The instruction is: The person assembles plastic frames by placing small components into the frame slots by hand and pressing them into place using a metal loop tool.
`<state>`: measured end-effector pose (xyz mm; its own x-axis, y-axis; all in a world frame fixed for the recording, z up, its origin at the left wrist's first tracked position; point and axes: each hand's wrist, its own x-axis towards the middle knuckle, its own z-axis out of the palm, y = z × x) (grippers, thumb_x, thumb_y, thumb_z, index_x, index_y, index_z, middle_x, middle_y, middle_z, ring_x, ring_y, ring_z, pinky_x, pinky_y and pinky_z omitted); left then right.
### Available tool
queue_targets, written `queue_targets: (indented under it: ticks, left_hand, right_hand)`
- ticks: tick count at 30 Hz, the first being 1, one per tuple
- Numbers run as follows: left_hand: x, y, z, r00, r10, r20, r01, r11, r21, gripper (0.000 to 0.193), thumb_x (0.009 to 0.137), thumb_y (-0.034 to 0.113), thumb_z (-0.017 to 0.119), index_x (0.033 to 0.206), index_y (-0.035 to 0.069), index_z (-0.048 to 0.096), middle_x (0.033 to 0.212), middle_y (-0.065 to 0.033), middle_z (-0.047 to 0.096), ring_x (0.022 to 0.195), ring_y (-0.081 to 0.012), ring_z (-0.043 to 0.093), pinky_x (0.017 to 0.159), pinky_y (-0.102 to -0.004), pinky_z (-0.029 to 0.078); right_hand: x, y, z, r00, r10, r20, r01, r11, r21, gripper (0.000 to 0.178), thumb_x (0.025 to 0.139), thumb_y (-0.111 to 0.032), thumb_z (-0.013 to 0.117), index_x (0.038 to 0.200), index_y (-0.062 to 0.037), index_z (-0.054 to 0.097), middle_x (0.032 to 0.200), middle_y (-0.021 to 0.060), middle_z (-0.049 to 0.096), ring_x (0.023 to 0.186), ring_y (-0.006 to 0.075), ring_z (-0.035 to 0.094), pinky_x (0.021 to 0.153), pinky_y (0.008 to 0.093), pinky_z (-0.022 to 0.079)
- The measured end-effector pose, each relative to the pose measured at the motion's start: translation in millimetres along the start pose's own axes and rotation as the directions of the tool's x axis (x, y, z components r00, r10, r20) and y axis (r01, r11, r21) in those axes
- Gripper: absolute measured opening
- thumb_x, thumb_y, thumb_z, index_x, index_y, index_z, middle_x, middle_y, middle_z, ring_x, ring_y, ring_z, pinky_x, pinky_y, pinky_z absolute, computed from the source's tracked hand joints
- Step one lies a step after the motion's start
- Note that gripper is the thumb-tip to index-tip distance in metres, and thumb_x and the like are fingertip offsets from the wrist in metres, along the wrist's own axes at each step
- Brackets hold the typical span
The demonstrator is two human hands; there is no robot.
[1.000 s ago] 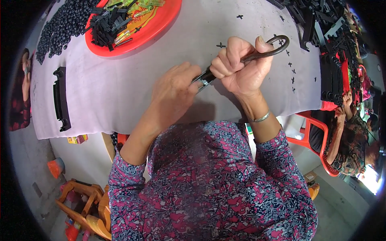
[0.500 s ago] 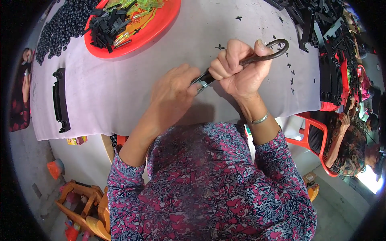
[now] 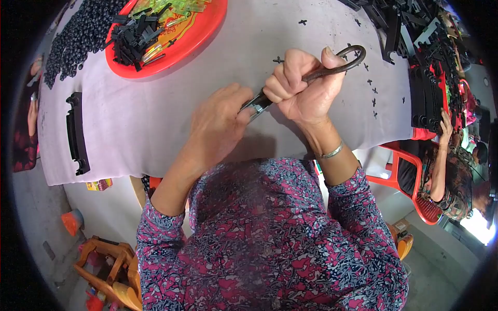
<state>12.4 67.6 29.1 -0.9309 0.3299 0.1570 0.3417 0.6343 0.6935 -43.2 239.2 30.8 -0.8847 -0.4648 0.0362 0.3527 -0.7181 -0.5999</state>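
My right hand (image 3: 303, 85) is closed around the dark looped handles of a pair of metal shears (image 3: 332, 65), blades pointing left. The blade tips (image 3: 255, 105) meet my left hand (image 3: 218, 124), which is curled over something small that its fingers hide. Both hands hover over the grey cloth-covered table (image 3: 155, 129), near its front edge.
A red tray (image 3: 171, 49) with black and yellow-green plastic pieces sits at the back left beside a heap of black beads (image 3: 78, 36). A long black plastic part (image 3: 75, 132) lies at the left. Stacks of black and red parts (image 3: 425, 78) fill the right, where another person's hand (image 3: 445, 120) works. Small black crosses (image 3: 373, 96) dot the cloth.
My right hand and the shears shifted very slightly; my left hand stays at the blade tips. Nothing else has moved.
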Motion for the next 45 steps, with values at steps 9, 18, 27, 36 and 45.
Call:
queue_targets:
  ticks: [9,18,27,36,45]
  left_hand:
    - [0,-1,0,0.999,-0.013,0.042,0.014,1.000,-0.019,0.015,0.084,0.006,0.062,0.095,0.000,0.054,0.083,-0.0166,0.050,0.080,-0.0376,0.054,0.071,-0.0440,0.043]
    - [4,-1,-1,0.998,-0.035,0.061,0.041,0.994,-0.102,0.012,0.084,0.009,0.060,0.092,0.001,0.056,0.084,-0.0159,0.053,0.084,-0.0373,0.056,0.072,-0.0458,0.043]
    - [3,9,-7,0.984,-0.135,0.119,0.141,0.989,-0.045,0.013,0.086,0.011,0.060,0.094,0.000,0.057,0.088,-0.0171,0.055,0.084,-0.0389,0.055,0.072,-0.0459,0.043]
    - [-9,24,-25,0.983,-0.165,0.084,0.171,0.982,-0.079,0.029,0.080,0.014,0.066,0.105,-0.001,0.061,0.090,-0.0166,0.054,0.085,-0.0371,0.057,0.073,-0.0458,0.044]
    - [-13,22,-20,0.988,0.075,0.132,-0.100,0.976,0.195,0.033,0.069,0.003,0.067,0.101,0.005,0.063,0.090,-0.0116,0.051,0.089,-0.0316,0.054,0.080,-0.0421,0.043]
  right_hand:
    - [1,4,-2,0.999,0.003,0.037,-0.002,1.000,-0.031,0.067,0.088,-0.067,0.032,0.056,-0.0083,0.038,0.047,-0.0066,0.019,0.044,0.0084,0.014,0.042,0.0273,0.012]
    - [6,4,3,0.999,0.015,0.037,-0.010,0.991,-0.135,0.065,0.088,-0.066,0.031,0.056,-0.0084,0.036,0.048,-0.0066,0.020,0.044,0.0089,0.015,0.043,0.0274,0.014]
    - [2,2,2,0.999,-0.006,0.031,0.009,0.994,-0.111,0.066,0.088,-0.068,0.033,0.057,-0.0099,0.035,0.049,-0.0065,0.019,0.045,0.0089,0.015,0.044,0.0276,0.013]
    - [-12,-54,-2,0.989,-0.147,0.028,0.148,0.989,-0.006,0.070,0.089,-0.071,0.031,0.061,-0.0082,0.042,0.049,-0.0052,0.020,0.045,0.0096,0.016,0.045,0.0284,0.014]
    - [-25,-74,0,0.985,-0.168,0.027,0.168,0.986,0.007,0.066,0.088,-0.069,0.035,0.062,-0.0080,0.040,0.050,-0.0044,0.022,0.047,0.0097,0.016,0.045,0.0287,0.014]
